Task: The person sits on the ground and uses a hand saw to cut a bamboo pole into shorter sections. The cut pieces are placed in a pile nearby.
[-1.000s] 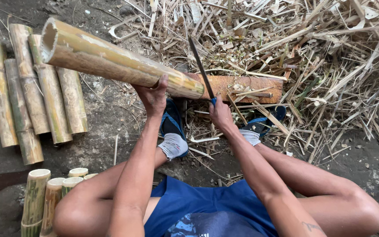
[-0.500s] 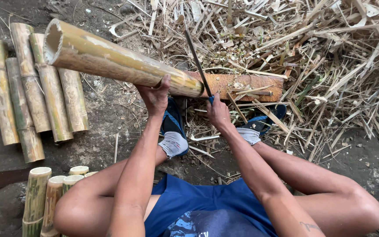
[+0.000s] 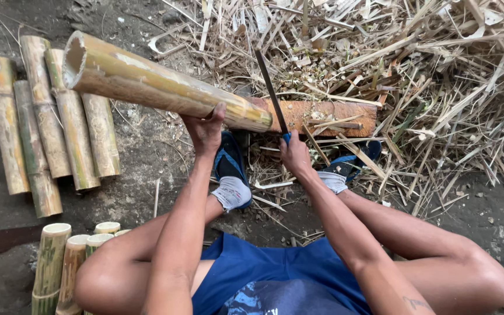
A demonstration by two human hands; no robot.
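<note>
Bamboo: long yellow-green bamboo culm (image 3: 158, 84), tilted, near end resting on orange-brown wooden block (image 3: 345, 114) just beyond both hands.
Left hand (image 3: 205, 131): pressed up under the culm, fingers wrapped on it.
Right hand (image 3: 294, 154): closed around blue-handled dark blade (image 3: 270, 90), edge at culm's end.
Left of hands: cut bamboo lengths (image 3: 48, 128) on ground.

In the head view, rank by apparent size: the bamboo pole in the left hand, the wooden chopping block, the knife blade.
1. Bamboo pole, held by the left hand; its raised end nears the camera, which exaggerates it.
2. Wooden chopping block, partly covered.
3. Knife blade, held by the right hand.
</note>
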